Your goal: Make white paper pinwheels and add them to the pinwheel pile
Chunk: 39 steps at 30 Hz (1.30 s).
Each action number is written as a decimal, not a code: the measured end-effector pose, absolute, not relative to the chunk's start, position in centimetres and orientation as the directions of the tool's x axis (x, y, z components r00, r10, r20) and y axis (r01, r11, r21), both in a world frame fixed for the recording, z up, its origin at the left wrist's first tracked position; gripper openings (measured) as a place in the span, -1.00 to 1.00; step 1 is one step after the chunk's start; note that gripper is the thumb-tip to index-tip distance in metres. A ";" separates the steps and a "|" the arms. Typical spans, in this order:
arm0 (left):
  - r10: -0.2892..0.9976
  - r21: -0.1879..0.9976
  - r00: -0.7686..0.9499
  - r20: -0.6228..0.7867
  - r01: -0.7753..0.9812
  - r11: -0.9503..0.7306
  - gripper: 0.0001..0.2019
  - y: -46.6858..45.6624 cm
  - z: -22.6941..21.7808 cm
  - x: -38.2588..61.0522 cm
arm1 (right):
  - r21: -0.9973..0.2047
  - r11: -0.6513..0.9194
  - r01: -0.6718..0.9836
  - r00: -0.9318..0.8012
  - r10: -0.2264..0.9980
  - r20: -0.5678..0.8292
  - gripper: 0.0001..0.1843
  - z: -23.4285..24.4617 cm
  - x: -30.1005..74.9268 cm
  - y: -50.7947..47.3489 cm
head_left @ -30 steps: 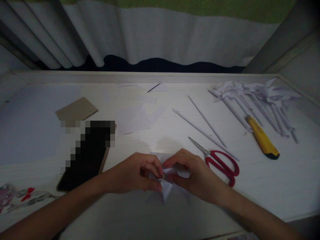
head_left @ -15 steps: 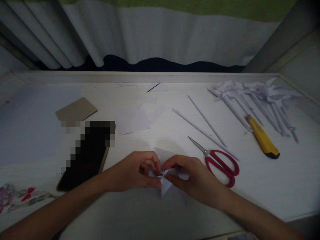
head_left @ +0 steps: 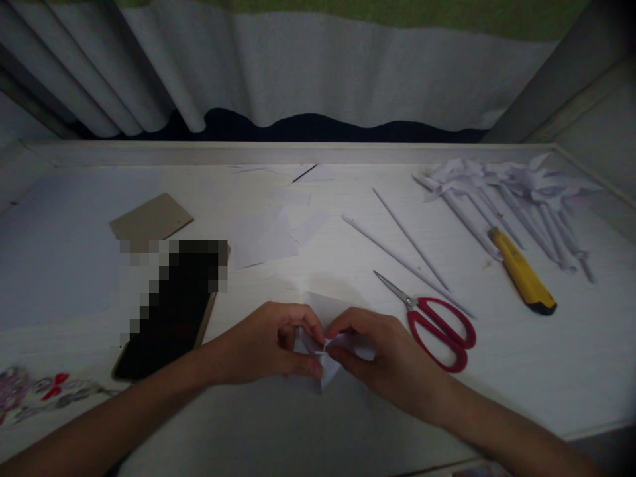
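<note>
Here at the desk (head_left: pixel 238 430), left hand (head_left: pixel 283 341) and right hand (head_left: pixel 385 344) nearly meet, both pinching at the middle of a folded white paper (head_left: pixel 328 374)! Red-handled scissors (head_left: pixel 437 326) lie just beside the right, two slim paper rods (head_left: pixel 397 257) beyond, a yellow cutter (head_left: pixel 523 273) farther right, dark phone (head_left: pixel 173 311) out left.

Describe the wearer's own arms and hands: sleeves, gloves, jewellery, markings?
Left hand and right hand are both ungloved. Left forearm and right forearm are bare as far as the frame shows; no sleeve, watch, bracelet or cable. No rings or markings made out, though the picture is dim and parts are hidden. Upper arms out of view.
</note>
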<state>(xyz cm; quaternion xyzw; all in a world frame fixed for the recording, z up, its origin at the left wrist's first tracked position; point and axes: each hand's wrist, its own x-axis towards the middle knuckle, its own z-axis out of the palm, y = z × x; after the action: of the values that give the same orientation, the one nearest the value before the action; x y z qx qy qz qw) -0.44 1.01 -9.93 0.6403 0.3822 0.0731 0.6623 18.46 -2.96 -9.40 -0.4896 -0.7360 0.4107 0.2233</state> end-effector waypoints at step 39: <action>0.545 0.840 0.641 -0.541 0.442 0.314 -0.83 1.1 -10.0 -0.6 | -0.597 0.518 0.613 -0.580 0.807 0.106 -0.90 -9.1 18.1 -3.4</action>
<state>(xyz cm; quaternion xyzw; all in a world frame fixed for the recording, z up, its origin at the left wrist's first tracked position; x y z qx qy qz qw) -0.56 1.10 -10.00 0.5846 0.4219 0.0370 0.6920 18.08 -3.43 -9.15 -0.4174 -0.8506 0.2580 0.1888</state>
